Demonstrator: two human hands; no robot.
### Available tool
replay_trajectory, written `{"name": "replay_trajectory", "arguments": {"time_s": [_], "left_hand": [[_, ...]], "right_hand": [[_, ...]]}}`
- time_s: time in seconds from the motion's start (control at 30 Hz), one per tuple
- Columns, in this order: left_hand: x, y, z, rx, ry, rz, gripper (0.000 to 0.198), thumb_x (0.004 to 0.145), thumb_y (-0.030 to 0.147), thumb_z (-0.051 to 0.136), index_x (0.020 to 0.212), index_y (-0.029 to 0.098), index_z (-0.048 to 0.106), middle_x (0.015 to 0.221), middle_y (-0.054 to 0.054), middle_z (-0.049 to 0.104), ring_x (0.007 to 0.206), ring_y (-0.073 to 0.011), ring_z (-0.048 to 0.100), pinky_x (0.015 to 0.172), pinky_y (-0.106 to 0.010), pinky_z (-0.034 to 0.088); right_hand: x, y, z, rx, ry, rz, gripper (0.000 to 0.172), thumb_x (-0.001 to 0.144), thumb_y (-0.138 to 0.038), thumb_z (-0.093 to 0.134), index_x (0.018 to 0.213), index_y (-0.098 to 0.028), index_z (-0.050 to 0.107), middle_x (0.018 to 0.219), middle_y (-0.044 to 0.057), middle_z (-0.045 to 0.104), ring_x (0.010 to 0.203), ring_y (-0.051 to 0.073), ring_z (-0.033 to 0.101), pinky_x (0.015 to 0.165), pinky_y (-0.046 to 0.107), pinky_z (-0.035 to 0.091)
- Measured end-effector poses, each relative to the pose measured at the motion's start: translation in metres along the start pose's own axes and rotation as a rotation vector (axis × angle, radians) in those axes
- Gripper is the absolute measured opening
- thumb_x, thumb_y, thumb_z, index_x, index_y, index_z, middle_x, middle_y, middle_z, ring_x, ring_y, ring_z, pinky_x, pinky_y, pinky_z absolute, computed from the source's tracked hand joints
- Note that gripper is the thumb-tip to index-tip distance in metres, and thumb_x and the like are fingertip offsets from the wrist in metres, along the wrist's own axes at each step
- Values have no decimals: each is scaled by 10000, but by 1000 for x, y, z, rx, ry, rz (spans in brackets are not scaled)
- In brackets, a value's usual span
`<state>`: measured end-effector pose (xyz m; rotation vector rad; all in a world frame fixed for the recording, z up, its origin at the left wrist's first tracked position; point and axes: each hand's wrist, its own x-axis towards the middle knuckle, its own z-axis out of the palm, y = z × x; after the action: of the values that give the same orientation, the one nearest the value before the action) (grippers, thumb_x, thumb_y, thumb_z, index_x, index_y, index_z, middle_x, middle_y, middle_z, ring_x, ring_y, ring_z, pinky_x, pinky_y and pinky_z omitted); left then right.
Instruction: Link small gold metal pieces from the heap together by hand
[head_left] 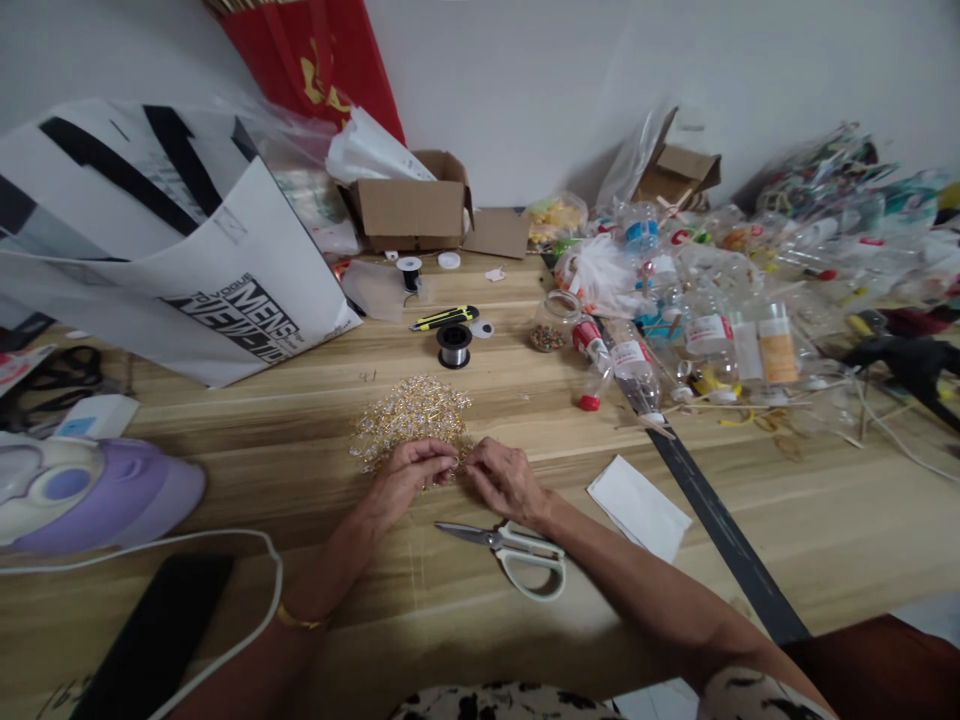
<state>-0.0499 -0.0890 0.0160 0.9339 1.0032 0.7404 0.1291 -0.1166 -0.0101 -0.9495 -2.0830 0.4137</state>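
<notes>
**Beadwork well built up, near edge in hand**

The gold beadwork (pixel 412 420) lies on the wooden table (pixel 825 520) straight ahead of me, already a broad, dense cluster, so I judge most of the piece is made. My left hand (pixel 409 475) is closed on its near edge, fingers curled tight around it. My right hand (pixel 504 480) meets it there with fingertips pinched together; what sits between them is too small to tell. The work seems to be at the edge only, not finished. The scissors (pixel 510 548) lie just beside my right wrist, untouched. Beyond the piece stand a wire spool (pixel 454 343) and a small jar (pixel 551 325) with something in it, so material is left.
</notes>
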Motion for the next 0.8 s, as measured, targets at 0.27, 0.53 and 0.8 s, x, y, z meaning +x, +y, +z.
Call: {"name": "replay_trajectory", "arguments": {"time_s": [0.27, 0.53, 0.8], "left_hand": [[1, -3, -1, -21, -9, 3, 205, 550, 230, 755, 709, 121, 685, 610, -6, 635, 572, -99, 533, 568, -223, 409], [1, -5, -2, -18, -23, 5, 215, 574, 239, 751, 738, 116, 685, 633, -18, 649, 587, -108, 545, 588, -233, 415], [0, -4, -1, -13, -30, -14, 189, 564, 209, 742, 719, 124, 678, 615, -6, 638, 579, -101, 534, 572, -227, 408]], "right_hand": [[0, 1, 1, 8, -1, 6, 67, 885, -175, 442, 884, -190, 507, 769, 45, 559, 668, 140, 522, 611, 246, 422], [1, 2, 2, 8, 13, -20, 66, 884, -160, 444, 879, -183, 506, 762, 39, 561, 660, 131, 524, 600, 236, 422], [2, 1, 2, 22, 13, -13, 65, 886, -166, 449, 874, -186, 510, 757, 38, 570, 654, 129, 532, 598, 234, 430]]}}
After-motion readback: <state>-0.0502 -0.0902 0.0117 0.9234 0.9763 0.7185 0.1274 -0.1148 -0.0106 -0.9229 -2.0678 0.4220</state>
